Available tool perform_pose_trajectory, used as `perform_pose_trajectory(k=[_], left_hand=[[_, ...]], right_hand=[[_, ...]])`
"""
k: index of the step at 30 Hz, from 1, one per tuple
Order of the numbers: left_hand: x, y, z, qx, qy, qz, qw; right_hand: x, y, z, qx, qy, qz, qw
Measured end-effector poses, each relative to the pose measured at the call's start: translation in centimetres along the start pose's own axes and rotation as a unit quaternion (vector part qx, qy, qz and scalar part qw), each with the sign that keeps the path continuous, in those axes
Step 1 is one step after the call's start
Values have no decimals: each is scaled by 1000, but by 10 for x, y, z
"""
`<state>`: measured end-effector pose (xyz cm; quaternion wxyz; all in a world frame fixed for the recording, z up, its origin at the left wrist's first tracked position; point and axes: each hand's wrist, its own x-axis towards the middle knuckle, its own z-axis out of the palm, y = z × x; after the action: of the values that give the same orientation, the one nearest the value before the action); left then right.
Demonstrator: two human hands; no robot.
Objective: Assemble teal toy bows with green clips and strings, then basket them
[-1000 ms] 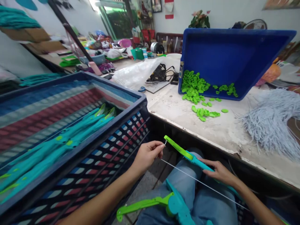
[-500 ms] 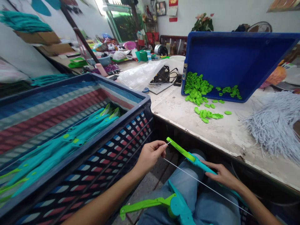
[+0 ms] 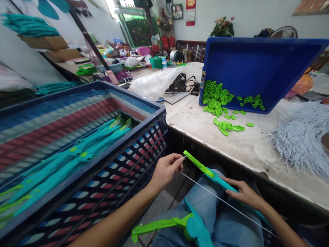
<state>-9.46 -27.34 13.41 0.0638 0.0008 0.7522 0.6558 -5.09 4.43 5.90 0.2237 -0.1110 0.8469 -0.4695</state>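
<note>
My left hand (image 3: 167,169) pinches the end of a thin white string (image 3: 218,198) between thumb and fingers, close to the tip of a bright green limb (image 3: 199,164). This limb belongs to a teal and green plastic toy bow (image 3: 223,182), tilted over my knees. Around its teal middle, my right hand (image 3: 243,192) is closed. The string runs taut below the bow toward the lower right, where its far end is hidden. On my lap rests another teal piece with a round hub (image 3: 195,226) and a green arm (image 3: 161,224) reaching left.
At my left stands a dark blue basket (image 3: 144,144) lined with striped cloth, holding several teal and green toy bows (image 3: 82,156). A tipped blue bin (image 3: 246,65) on the white table (image 3: 190,120) spills small green pieces (image 3: 216,97). Grey-white strings (image 3: 303,133) lie piled at right.
</note>
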Motion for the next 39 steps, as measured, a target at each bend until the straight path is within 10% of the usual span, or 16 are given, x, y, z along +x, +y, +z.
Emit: perform_pose_trajectory(k=[16,22,27,39], left_hand=[[3,3,9,-103,-47,-17,993],[-7,-5,3,-110,-56,-22,992],[-16,-8,-1,-114,-61,-26,991],[-23,-13,-5,-127,-46,-58,989]], right_hand=[[-12,16,13,-110,38,-35,993],[20,-57,14,-191,186,-193,944],[78,-124,38,-82,163,-307,934],[88,-148,50,-33,125,-334,934]])
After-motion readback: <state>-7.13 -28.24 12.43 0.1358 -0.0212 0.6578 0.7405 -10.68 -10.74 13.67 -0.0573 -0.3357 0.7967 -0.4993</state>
